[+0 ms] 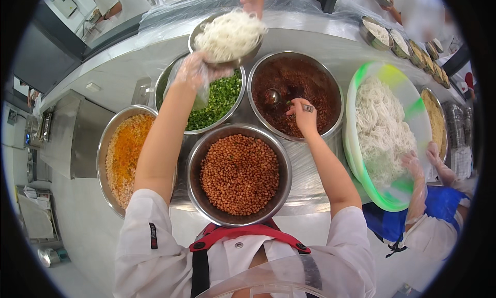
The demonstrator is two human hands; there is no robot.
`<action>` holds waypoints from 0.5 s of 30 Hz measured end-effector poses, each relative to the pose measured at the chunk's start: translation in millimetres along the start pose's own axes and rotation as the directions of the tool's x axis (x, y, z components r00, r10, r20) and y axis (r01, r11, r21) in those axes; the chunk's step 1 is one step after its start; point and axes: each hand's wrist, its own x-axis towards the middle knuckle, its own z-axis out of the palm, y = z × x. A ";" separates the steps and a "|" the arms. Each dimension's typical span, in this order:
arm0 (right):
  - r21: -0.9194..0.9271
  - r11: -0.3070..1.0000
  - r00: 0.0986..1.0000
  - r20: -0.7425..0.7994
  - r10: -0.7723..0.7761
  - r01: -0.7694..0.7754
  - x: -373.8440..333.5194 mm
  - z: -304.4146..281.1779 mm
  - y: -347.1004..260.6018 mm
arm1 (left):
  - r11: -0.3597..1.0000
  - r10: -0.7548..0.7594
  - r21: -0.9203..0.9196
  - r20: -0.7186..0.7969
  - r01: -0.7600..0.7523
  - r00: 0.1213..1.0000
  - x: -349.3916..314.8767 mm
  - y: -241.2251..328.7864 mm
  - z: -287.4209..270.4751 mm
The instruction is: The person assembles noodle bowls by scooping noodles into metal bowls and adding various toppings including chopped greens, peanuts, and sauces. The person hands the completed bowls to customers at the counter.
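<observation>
My left hand (195,73), in a clear plastic glove, grips the near edge of a metal bowl (253,55) heaped with white rice noodles (230,34). Another person's hand (253,1) is at the far side of that bowl. Bare, my right hand (302,114) is closed on the handle of a metal ladle (273,96), whose scoop rests in dark red chili sauce (289,76) inside a large steel bowl (335,81). Beneath my left hand, chopped green onions (219,104) fill another steel bowl (199,131), partly hidden by my wrist and the glove.
Close to me stands a steel bowl (285,169) of brown roasted peanuts (237,174). A bowl (102,153) of orange-yellow minced topping lies left. At right, a co-worker's gloved hands (413,166) reach a green-and-white basin (356,138) of noodles. Several filled bowls (377,32) line the far right.
</observation>
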 end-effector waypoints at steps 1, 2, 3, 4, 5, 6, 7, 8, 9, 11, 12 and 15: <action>0.025 1.000 1.000 -0.027 0.004 -0.003 2.5 -2.4 -1.7 | 1.000 0.003 -0.026 0.054 -0.001 0.999 -11.7 -3.8 -18.0; 0.035 0.999 0.999 -0.045 0.011 -0.009 1.7 -7.1 -8.6 | 0.999 -0.032 0.004 0.063 0.032 0.998 -26.1 -7.5 -28.8; 0.045 0.999 0.998 -0.062 0.017 -0.015 0.2 -12.1 -18.0 | 0.999 0.020 -0.039 0.034 -0.019 0.999 -48.9 -13.6 -23.0; 0.028 1.000 0.996 -0.089 -0.009 0.012 1.7 -15.1 -22.5 | 0.996 0.041 -0.075 0.008 -0.040 0.999 -65.5 -19.9 -27.7; 0.034 0.999 0.993 -0.111 -0.030 0.034 1.4 -18.3 -28.0 | 0.995 0.030 -0.101 0.016 -0.029 0.999 -76.5 -26.6 -38.8; 0.073 0.997 0.992 -0.120 -0.027 0.036 -1.1 -18.6 -38.0 | 0.994 0.027 -0.105 -0.024 -0.030 0.999 -89.6 -32.7 -49.2; 0.111 0.993 0.992 -0.127 -0.023 0.037 -3.5 -18.1 -48.7 | 0.993 0.023 -0.111 -0.065 -0.030 0.998 -101.7 -38.8 -60.3; 0.165 0.984 0.993 -0.113 -0.040 0.058 -8.1 -18.8 -58.9 | 0.994 0.078 -0.069 -0.096 -0.085 0.992 -113.1 -46.6 -68.7; 0.217 0.973 0.993 -0.102 -0.057 0.079 -15.6 -19.0 -70.8 | 0.990 0.132 -0.027 -0.123 -0.136 0.984 -123.9 -54.4 -73.1; 0.243 0.966 0.994 -0.078 -0.076 0.093 -39.0 -5.0 -111.2 | 0.989 0.139 -0.005 -0.351 -0.150 0.926 -146.3 -66.0 -78.2; 0.248 0.962 0.993 -0.056 -0.104 0.115 -53.3 1.4 -128.3 | 0.991 0.118 -0.022 -0.352 -0.134 0.928 -155.8 -68.9 -80.8; 0.100 0.938 0.937 0.079 -0.340 0.332 -98.6 27.8 -151.3 | 0.993 0.095 -0.040 -0.331 -0.115 0.939 -178.4 -75.3 -88.0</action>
